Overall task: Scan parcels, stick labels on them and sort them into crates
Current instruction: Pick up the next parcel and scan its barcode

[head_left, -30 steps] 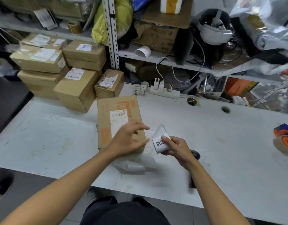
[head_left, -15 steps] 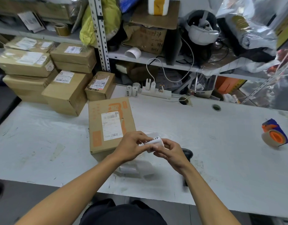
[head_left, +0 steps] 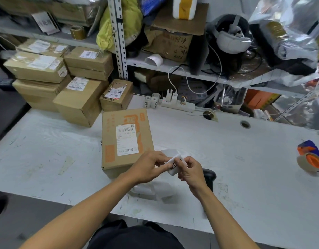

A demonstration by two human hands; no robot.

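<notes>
A flat cardboard parcel [head_left: 126, 139] with orange print and a white shipping label lies on the white table [head_left: 227, 159] in front of me. Just right of its near corner, both hands hold a small roll of white labels [head_left: 174, 164] with black print. My left hand [head_left: 148, 168] pinches the label's edge with its fingertips. My right hand [head_left: 191, 170] grips the roll from the right. A black scanner [head_left: 209, 177] lies on the table behind my right wrist, mostly hidden.
Stacked cardboard parcels [head_left: 65, 83] fill the table's back left. Two label rolls [head_left: 153, 101] and a power strip [head_left: 178, 104] stand at the back edge. An orange-blue tape dispenser [head_left: 310, 158] sits at far right. Crumpled white backing strips [head_left: 155, 190] lie under my hands. Cluttered shelves rise behind.
My left hand left the parcel top and joined my right hand at the label roll. Both hands now work the roll just off the parcel's near right corner.
</notes>
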